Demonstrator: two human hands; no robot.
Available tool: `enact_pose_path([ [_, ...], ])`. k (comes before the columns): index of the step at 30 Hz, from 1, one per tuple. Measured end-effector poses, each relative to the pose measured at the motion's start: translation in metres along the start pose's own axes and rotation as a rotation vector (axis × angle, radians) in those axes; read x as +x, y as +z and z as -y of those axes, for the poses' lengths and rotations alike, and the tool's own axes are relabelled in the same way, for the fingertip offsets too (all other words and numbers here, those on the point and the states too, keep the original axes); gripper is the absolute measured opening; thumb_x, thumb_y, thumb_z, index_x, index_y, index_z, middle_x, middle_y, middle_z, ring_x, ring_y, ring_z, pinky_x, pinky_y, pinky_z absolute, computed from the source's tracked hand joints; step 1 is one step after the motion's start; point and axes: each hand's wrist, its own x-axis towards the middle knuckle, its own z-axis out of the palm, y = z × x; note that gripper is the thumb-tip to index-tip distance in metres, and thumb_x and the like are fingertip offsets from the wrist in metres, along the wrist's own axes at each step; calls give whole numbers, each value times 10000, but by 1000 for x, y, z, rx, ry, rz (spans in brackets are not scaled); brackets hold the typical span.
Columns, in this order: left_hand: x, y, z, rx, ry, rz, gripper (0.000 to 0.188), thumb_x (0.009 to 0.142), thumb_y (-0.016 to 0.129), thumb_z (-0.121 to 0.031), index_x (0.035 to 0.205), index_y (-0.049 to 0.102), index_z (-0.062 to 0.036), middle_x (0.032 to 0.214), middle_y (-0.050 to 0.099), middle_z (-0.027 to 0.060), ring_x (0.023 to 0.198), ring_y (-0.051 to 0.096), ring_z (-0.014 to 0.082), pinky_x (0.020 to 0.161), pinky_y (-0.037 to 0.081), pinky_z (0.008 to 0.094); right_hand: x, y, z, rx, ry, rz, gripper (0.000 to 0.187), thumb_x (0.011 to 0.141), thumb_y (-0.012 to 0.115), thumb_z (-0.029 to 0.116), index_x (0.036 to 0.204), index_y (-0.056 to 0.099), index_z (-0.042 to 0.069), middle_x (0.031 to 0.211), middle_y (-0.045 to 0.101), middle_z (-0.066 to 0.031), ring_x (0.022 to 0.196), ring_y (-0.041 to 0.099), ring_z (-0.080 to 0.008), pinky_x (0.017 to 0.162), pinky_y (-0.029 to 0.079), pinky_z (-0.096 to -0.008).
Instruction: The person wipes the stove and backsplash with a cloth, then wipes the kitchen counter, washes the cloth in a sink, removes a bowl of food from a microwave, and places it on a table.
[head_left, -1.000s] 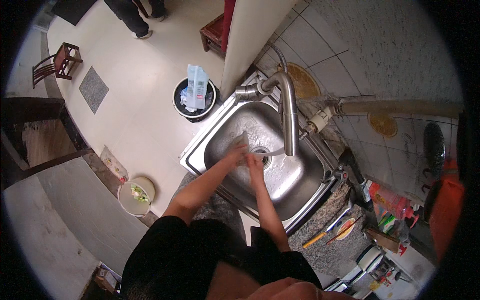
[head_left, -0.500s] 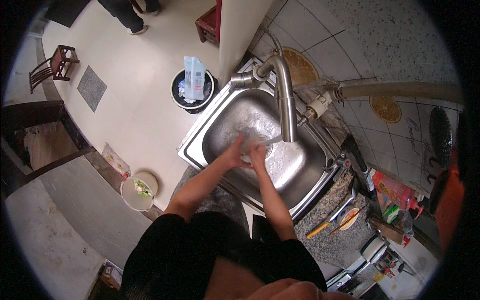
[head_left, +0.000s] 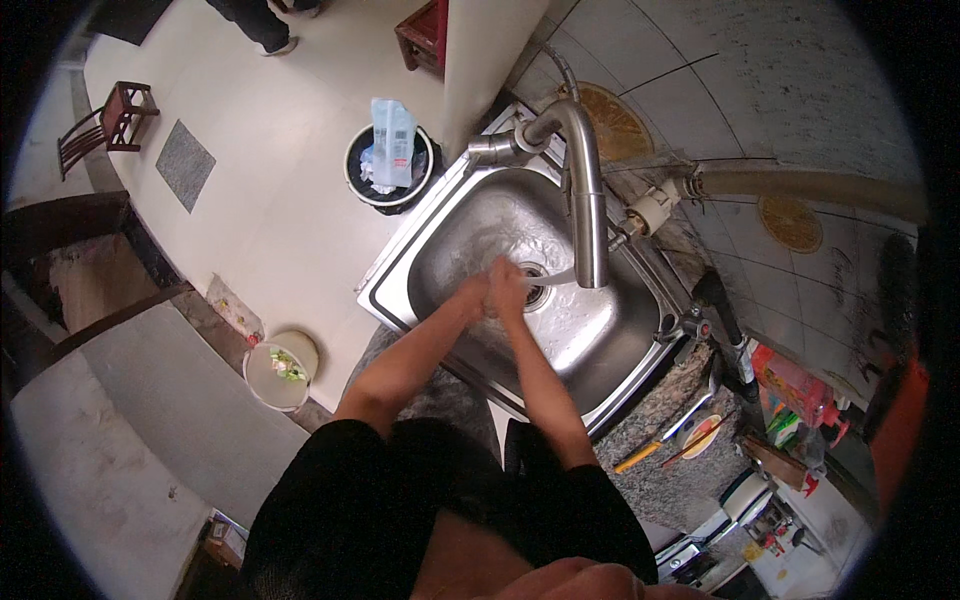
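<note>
Left hand (head_left: 472, 296) and right hand (head_left: 508, 288): pressed together, palms and fingers touching, over the middle of the sink (head_left: 420, 262). Both bare, forearms reaching in from the lower edge and meeting in a narrow V. Fingers blurred, so their exact fold cannot be told.

Sink: single steel basin, rectangular with rounded corners, set in a speckled stone counter. Inside is wet and shiny (water films the bottom around the drain (head_left: 536, 296)). Drain lies just right of the hands.

Tap (head_left: 584, 180): tall steel gooseneck, arching from the far rim, spout ending above the drain, close beside the right hand.
</note>
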Motion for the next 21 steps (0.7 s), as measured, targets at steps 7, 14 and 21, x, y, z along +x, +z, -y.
enact_pose_path([
  [7, 22, -33, 2, -189, 231, -156, 385, 807, 483, -372, 1059, 489, -81, 1017, 523, 91, 973, 477, 195, 793, 385, 298, 37, 26, -80, 477, 370, -233, 385, 847, 404, 344, 859, 521, -22, 695, 524, -181, 679, 522, -266, 624, 396, -357],
  [14, 82, -54, 39, -345, -4, 189, 342, 789, 484, -412, 929, 546, -106, 815, 576, 35, 694, 506, 177, 703, 378, 328, -16, 8, 2, 114, -146, -40, 258, 836, 454, 232, 867, 516, -16, 710, 543, -154, 683, 530, -244, 620, 402, -342],
  [21, 39, -43, 8, 640, 628, -277, 266, 681, 597, -202, 880, 550, -31, 764, 576, 93, 701, 560, 192, 596, 455, 303, -27, -27, 2, 641, 171, 554, 253, 828, 504, 206, 1052, 465, 96, 830, 509, 2, 727, 495, -92, 589, 379, -215],
])
